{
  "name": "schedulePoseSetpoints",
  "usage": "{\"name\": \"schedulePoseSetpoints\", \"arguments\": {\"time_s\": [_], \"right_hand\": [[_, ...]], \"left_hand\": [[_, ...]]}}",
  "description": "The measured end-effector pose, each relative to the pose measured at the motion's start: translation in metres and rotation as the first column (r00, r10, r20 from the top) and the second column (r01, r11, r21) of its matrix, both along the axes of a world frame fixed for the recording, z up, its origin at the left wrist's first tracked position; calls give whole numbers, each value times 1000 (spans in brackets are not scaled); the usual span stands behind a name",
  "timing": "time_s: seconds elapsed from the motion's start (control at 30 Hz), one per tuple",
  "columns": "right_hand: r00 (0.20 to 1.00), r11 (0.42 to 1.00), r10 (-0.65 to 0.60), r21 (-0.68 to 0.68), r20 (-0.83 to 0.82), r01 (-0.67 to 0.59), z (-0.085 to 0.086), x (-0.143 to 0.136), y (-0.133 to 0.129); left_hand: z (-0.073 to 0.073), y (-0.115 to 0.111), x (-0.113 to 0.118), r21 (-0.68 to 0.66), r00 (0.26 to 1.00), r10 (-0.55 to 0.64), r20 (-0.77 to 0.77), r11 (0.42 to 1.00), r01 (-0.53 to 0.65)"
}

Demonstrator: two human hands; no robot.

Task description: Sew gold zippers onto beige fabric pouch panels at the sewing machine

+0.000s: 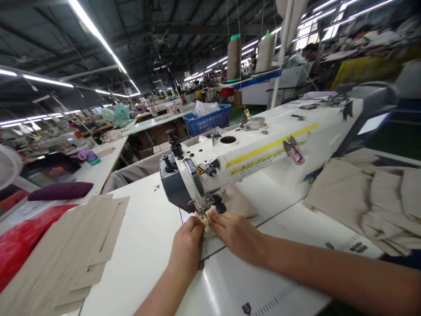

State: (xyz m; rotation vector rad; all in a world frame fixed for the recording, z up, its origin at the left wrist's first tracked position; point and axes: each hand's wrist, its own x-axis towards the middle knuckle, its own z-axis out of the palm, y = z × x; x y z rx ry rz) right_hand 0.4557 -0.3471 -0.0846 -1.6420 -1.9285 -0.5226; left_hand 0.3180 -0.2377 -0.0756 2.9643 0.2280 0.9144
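Observation:
A white sewing machine (269, 149) stands across the table, its needle and presser foot over a piece of beige fabric (240, 202). My left hand (188, 243) is close to the presser foot on the left, its fingers bent together on the near edge of the fabric. From the right, my right hand (238, 235) pinches the same fabric beside the foot. Fingertips of both hands are partly hidden, and the stitching spot is too small to make out. Behind the foot the fabric lies flat under the machine arm.
Flat beige cut pieces (70, 254) lie stacked at left, beside a red plastic bag (26, 241). Folded beige fabric (368, 193) is heaped at right. Pink-handled thread snips (294, 151) are on the machine arm. Behind are thread cones (234, 59) and a blue crate (210, 120).

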Motion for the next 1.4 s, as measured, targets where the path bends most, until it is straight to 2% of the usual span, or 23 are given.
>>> {"name": "schedulePoseSetpoints", "arguments": {"time_s": [0.1, 0.23, 0.4, 0.53, 0.83, 1.13, 1.4], "right_hand": [[1000, 1000, 0, -11, -26, 0, -7, -1, -5], [1000, 1000, -7, 17, 4, 7, -18, -1, -9], [999, 1000, 9, 5, -42, -9, -13, 3, -4], [995, 999, 20, -41, -101, -24, -7, 9, 4], [981, 998, 12, -66, -192, -25, -3, 15, 12], [977, 990, 13, -137, -213, -43, 5, 16, 10], [981, 988, -9, -150, -196, -21, 3, 17, 13]], "left_hand": [[-1, -5, -10, 26, 999, 13, 29, 1000, -14], [-5, -6, -17, 189, 996, -75, 37, 980, 67], [1, 0, -8, 271, 991, -126, -39, 953, 132], [5, 6, 0, 253, 991, -125, -49, 958, 134], [4, 11, 7, 234, 995, -100, -10, 967, 99], [4, 13, 6, 155, 995, -96, -29, 983, 100], [1, 14, 7, 116, 996, -77, -46, 990, 82]]}}
